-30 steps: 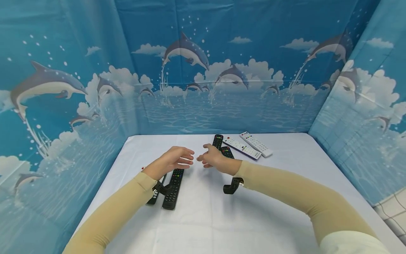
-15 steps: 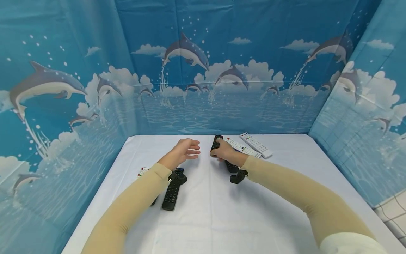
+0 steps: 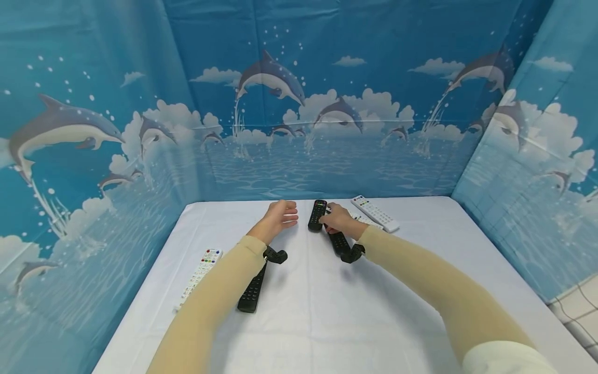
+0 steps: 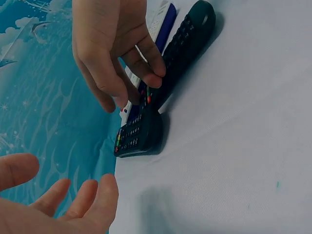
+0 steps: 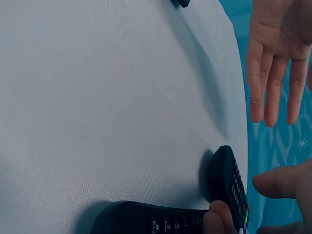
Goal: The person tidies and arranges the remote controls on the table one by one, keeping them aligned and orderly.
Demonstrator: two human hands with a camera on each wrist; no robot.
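Dolphin-printed blue sheeting walls in a white tabletop point(image 3: 299, 322) where a person in tan sleeves works with both hands among several remote controls. Taking the short black remote point(image 3: 318, 214) near the far edge as the landmark: the right hand point(image 3: 337, 219) rests just to its right, fingers point(image 4: 146, 73) curled down onto the spot where that remote meets a second, longer black remote point(image 3: 339, 242). Whether they pinch either one, or only press on the buttons, cannot be told from these views. The short remote's long axis runs roughly away from the person, its far end toward the backdrop; the longer one trails from beside its near end back toward the person and slightly right, under the right wrist. The left hand point(image 3: 279, 216) hovers to the landmark's left, apart from it, fingers straight and loosely spread, holding nothing. The right hand is plainly the nearer of the two, already in contact.

Right of the landmark, a white remote point(image 3: 376, 213) lies at an angle near the far edge, with another white one, navy-edged, mostly hidden behind the right hand. Well to the left and nearer the person, a third black remote point(image 3: 251, 291) lies partly under the left forearm, and a white remote with coloured buttons point(image 3: 201, 270) sits beyond it.
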